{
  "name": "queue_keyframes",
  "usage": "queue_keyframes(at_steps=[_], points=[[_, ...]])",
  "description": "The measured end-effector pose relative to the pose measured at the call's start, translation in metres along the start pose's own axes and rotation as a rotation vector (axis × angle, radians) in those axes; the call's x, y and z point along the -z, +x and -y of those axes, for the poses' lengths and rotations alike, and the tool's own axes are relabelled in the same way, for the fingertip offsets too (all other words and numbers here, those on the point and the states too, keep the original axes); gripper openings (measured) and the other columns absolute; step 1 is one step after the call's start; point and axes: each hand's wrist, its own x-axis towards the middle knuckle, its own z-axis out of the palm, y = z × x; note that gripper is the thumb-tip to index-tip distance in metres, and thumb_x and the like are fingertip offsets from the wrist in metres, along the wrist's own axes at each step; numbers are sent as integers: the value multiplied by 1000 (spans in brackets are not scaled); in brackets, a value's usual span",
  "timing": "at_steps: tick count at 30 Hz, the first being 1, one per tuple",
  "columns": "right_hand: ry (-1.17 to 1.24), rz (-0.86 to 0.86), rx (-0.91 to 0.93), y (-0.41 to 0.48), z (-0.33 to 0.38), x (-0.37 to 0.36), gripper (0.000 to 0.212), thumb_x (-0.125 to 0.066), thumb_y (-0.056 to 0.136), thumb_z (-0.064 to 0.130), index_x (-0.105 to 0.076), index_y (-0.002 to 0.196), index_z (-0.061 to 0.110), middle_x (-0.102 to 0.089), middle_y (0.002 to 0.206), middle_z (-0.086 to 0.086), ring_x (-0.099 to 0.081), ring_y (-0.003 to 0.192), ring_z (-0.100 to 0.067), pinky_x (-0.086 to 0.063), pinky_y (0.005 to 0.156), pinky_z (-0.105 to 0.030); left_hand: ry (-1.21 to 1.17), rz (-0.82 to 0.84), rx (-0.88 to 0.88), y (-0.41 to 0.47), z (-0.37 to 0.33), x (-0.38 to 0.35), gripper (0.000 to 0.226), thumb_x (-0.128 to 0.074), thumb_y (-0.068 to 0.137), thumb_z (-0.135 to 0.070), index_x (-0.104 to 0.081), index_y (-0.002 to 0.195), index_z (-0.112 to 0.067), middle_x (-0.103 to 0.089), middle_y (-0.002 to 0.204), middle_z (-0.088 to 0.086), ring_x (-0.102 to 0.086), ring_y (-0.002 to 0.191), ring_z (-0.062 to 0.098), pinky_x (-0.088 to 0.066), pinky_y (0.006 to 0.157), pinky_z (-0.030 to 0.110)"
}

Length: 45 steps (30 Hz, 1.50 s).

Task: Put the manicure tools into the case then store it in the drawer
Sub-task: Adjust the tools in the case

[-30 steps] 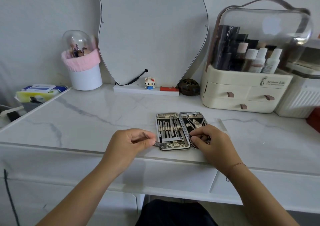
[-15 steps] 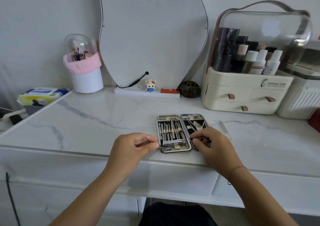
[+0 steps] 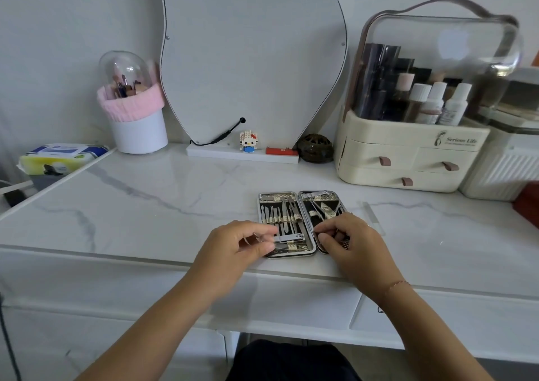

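An open manicure case [image 3: 299,205] lies flat near the front edge of the white marble vanity top [image 3: 163,205], its two halves lined with several steel tools under straps. My left hand [image 3: 233,252] pinches a thin metal tool [image 3: 281,245] at the lower left corner of the case, its tip under a strap there. My right hand [image 3: 350,243] rests on the right half with fingers curled, pinching at something on the lower part of that half; what it pinches is hidden. A drawer front [image 3: 437,319] sits below the top at the right.
A cream cosmetics organizer [image 3: 408,158] with small drawers and a clear lid stands at the back right. A mirror [image 3: 250,53], a brush pot [image 3: 137,123], a small figurine [image 3: 248,141] and a dark round holder [image 3: 316,148] line the back. A clear strip [image 3: 372,215] lies right of the case.
My left hand has moved right, bringing the thin tool into the case's lower left corner. My right hand stayed on the right half. The view tilted down slightly.
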Motion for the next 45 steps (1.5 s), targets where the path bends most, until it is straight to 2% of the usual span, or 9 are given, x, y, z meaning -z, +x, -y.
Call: queue_keyframes(at_steps=[3,6,10,15,19,22,27,38,45], points=[[3,1,1,0,-1,1,16,-62,83,12,-68,83,27,-57,78,15,-49,81,0,-38,66,-4,-59,18,25,0,2,9,32,-75,76,-12,-72,97,-36,-70,84,-10,-61,75,5,-47,76,16],[0,0,0,1,-1,0,16,-62,83,12,-68,83,27,-58,78,14,-49,81,-1,-38,65,-4,-47,8,38,2,4,17,25,-78,73,-18,-75,88,-36,-71,79,-4,-62,73,9,-47,71,15],[-14,-2,9,1,-1,0,16,-62,83,12,-68,83,27,-58,78,14,-49,82,-1,-37,66,-4,-40,40,35,4,1,17,19,-75,76,-21,-75,85,-37,-74,86,2,-67,83,17,-48,75,18],[-17,-1,12,0,0,0,15,-62,83,13,-68,83,27,-57,77,15,-48,83,0,-37,66,-5,-74,70,29,10,-4,15,16,-73,78,-18,-77,86,-32,-75,88,-10,-66,84,0,-43,73,8],[-4,-2,14,0,0,0,18,-63,83,12,-66,81,30,-58,77,14,-49,83,-1,-38,68,-5,-130,89,1,9,-5,15,18,-67,83,-17,-75,97,-27,-74,90,-15,-66,90,-3,-42,77,5],[-8,-2,17,0,0,-1,17,-63,83,13,-66,82,29,-57,77,15,-48,82,2,-37,67,-4,-81,135,-56,9,-4,17,22,-58,88,-19,-73,103,-28,-71,84,-13,-64,86,0,-41,78,6],[-28,1,25,1,0,-2,17,-63,83,15,-65,81,32,-56,76,16,-49,83,2,-36,67,-3,-35,167,-124,20,-10,16,23,-59,84,-28,-74,102,-28,-67,94,-4,-63,93,7,-42,83,11],[-27,-6,30,1,-3,-2,13,-64,82,16,-68,83,28,-56,76,16,-49,83,3,-35,67,-3,24,74,-78,29,-21,-16,18,-81,70,-17,-74,81,-30,-69,65,-16,-60,63,-6,-42,62,5],[-13,-9,35,1,-4,-2,12,-64,82,15,-68,84,27,-57,77,16,-51,78,0,-35,66,-4,110,115,-145,24,-18,-21,14,-79,72,-13,-77,84,-21,-67,76,-6,-60,69,4,-46,67,14]])
